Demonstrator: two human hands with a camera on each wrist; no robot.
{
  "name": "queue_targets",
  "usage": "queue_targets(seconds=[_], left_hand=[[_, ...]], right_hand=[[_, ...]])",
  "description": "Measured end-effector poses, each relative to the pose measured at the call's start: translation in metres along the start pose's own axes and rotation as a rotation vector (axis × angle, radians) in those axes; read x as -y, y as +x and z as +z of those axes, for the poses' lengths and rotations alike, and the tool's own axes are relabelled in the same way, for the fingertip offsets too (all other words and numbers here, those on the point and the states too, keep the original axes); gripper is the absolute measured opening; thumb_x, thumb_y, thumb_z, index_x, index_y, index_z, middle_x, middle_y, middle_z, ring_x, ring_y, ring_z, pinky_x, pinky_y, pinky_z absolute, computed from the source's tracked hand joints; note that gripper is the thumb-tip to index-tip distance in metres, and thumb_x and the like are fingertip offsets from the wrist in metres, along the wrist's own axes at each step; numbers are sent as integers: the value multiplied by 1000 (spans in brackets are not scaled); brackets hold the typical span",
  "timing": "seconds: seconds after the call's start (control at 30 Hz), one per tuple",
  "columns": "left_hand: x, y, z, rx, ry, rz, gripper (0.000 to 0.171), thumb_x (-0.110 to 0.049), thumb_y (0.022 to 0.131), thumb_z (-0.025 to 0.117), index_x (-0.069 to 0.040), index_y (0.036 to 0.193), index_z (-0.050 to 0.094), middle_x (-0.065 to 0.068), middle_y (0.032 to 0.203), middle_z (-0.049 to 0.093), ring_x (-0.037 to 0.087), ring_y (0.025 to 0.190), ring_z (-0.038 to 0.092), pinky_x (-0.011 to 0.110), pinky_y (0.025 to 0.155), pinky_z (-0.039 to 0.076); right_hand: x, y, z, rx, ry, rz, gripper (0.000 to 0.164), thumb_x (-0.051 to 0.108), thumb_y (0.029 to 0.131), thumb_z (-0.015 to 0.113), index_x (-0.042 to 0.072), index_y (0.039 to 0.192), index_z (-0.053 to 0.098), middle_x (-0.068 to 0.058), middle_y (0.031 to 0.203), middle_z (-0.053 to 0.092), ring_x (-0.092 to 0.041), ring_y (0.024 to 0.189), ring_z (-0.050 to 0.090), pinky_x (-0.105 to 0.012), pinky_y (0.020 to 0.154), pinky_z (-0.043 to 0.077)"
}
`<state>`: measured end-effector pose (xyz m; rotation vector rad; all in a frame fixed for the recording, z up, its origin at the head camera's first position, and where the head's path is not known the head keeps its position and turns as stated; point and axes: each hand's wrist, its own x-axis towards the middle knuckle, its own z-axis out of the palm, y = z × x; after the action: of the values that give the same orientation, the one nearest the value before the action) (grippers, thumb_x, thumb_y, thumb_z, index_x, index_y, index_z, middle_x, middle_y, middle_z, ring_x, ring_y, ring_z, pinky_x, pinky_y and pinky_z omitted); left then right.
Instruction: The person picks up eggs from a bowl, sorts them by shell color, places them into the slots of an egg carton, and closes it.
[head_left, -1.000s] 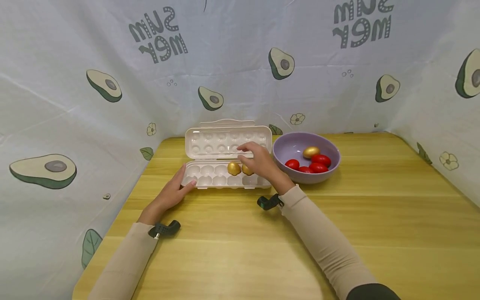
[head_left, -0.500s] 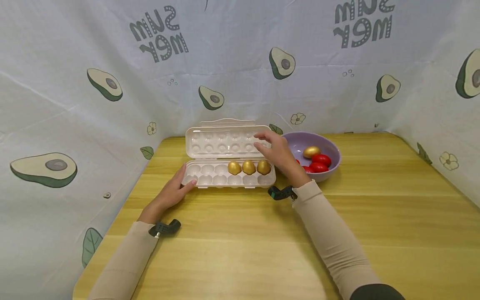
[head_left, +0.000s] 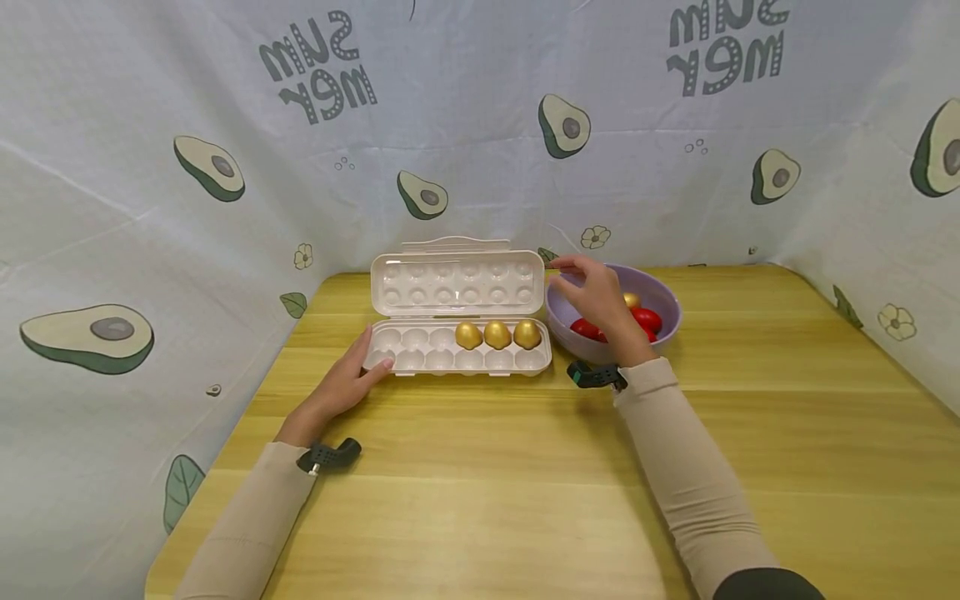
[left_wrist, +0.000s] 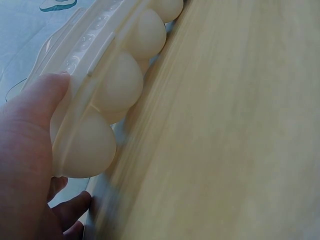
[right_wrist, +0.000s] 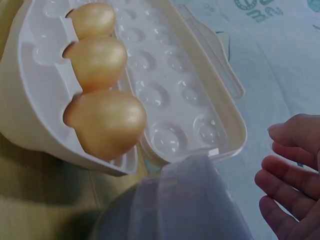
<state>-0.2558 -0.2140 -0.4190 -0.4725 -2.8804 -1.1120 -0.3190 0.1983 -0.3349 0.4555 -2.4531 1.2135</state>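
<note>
An egg box [head_left: 440,361] lies with its lid [head_left: 457,285] raised at the back of the table. Three golden eggs [head_left: 497,335] sit side by side in the right part of its back row. My left hand [head_left: 343,385] grips the box's left end, the thumb [left_wrist: 47,92] over the front rim and the other fingers around the end. Bare, relaxed fingers show on my right hand [head_left: 597,302], which hovers over the left side of a purple bowl [head_left: 667,297]. Inside the bowl are several red eggs [head_left: 647,319] and a golden egg [head_left: 632,299], partly hidden by this hand.
The bowl stands close to the box's right end. Behind the wooden table [head_left: 465,492] hangs a white cloth [head_left: 487,150] printed with avocados. A dark camera mount [head_left: 330,456] is strapped to the left wrist, and a similar mount [head_left: 595,376] to the right.
My right hand has drawn back from the box, moving right until it is over the bowl, which uncovers the third golden egg in the back row. The left hand has stayed in place.
</note>
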Motion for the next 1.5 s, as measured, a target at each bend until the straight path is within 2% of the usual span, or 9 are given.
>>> queue_targets(seconds=[0.4,0.53,0.7,0.87,1.2,1.33,1.5], left_hand=[[1,0,1,2,-3,-6,86,-49,98,49,-4,155,3,14,161,7,31,146,10,49,117,12],[1,0,0,3,-8,-9,86,-50,98,49,-4,155,3,15,161,7,32,146,10,50,117,12],[0,0,-1,0,-7,-5,87,-49,98,49,-3,155,3,16,160,7,33,146,10,50,116,12],[-2,-1,-2,1,-12,-3,87,-48,98,50,-2,154,3,17,160,7,34,146,10,51,116,12],[2,0,1,4,-7,1,87,-49,98,49,-3,154,2,15,161,6,32,146,9,50,117,12],[2,1,2,2,-5,-2,87,-50,98,49,-3,155,2,13,161,6,31,146,9,49,117,12],[1,2,1,-3,-12,-7,86,-49,98,49,-3,155,2,13,161,6,30,147,9,48,117,12]], right_hand=[[-37,-2,-26,-14,-73,116,36,20,93,66,3,124,61,-17,122,62,-31,114,55,-46,100,42],[-42,-5,-35,3,-92,172,38,21,94,64,2,127,59,-18,124,60,-32,109,54,-47,95,45],[-46,-9,-46,23,-123,218,41,21,95,63,1,129,57,-21,128,57,-35,116,52,-50,102,40],[-52,-9,-52,63,-162,255,42,20,95,62,0,131,54,-22,131,54,-37,119,49,-52,103,39],[-59,-8,-52,173,-251,254,47,26,94,62,3,134,53,-24,133,51,-39,120,46,-55,104,37],[-61,-5,-51,215,-250,243,47,26,94,62,2,134,52,-25,135,49,-40,121,46,-54,104,37],[-61,-4,-50,243,-264,255,47,25,94,62,0,132,53,-26,127,54,-38,112,52,-52,98,43]])
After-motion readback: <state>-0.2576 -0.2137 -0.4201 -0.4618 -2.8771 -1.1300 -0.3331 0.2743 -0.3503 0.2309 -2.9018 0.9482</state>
